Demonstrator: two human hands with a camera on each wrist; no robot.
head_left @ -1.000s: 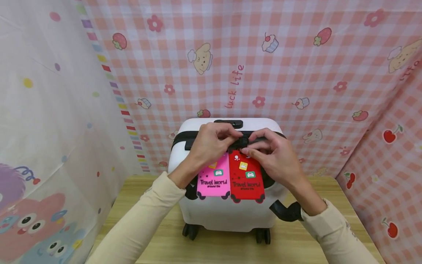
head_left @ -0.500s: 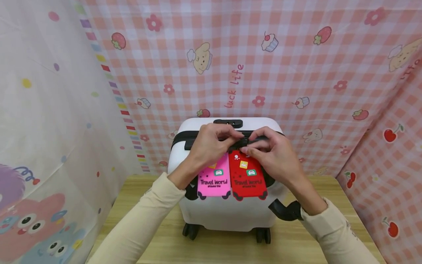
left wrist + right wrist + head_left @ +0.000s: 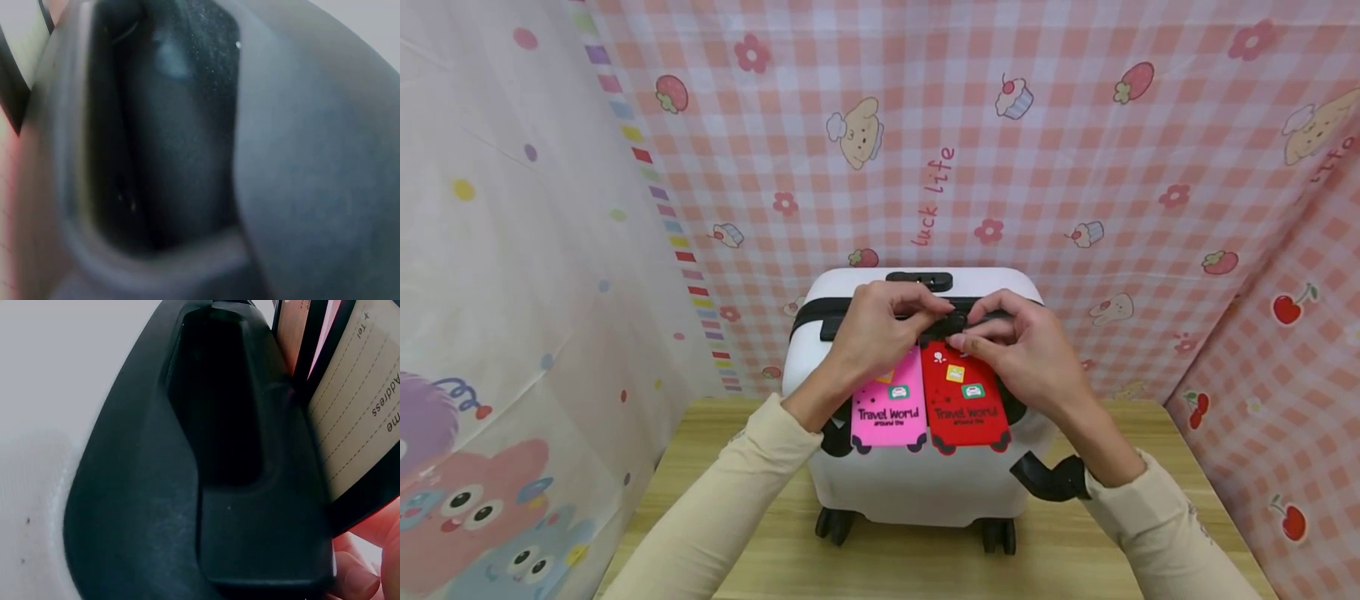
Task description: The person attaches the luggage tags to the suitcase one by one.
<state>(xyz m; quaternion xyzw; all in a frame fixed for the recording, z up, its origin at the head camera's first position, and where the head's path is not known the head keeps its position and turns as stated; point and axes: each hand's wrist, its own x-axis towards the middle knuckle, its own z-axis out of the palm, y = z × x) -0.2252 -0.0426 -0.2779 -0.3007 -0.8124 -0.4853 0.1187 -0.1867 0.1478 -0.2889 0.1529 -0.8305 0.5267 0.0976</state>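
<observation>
A white suitcase [image 3: 917, 492] stands upright in the head view. Against its front hang a pink luggage tag [image 3: 889, 417] and a red luggage tag [image 3: 968, 412], both printed "Travel World". My left hand [image 3: 887, 321] and right hand [image 3: 1030, 350] meet above the tags, pinching a small black strap [image 3: 955, 320] at the top of the red one, by the suitcase's black handle. Fingertips partly hide the strap. The left wrist view is filled by a blurred black handle recess [image 3: 181, 144]. In the right wrist view, my right fingers [image 3: 359, 575] show below a tag's lined back [image 3: 362, 400].
The suitcase stands on its black wheels [image 3: 998, 536] on a wood-grain table [image 3: 917, 567]. A black combination lock [image 3: 919, 281] is set in its top. Behind hangs a pink checked cloth [image 3: 880, 208], with a patterned white cloth [image 3: 550, 292] at the left.
The red luggage tag has swung slightly right and up, its lower end now angled. The pink one has shifted a little right. Both hands stay almost in place, with small finger movements at the strap.
</observation>
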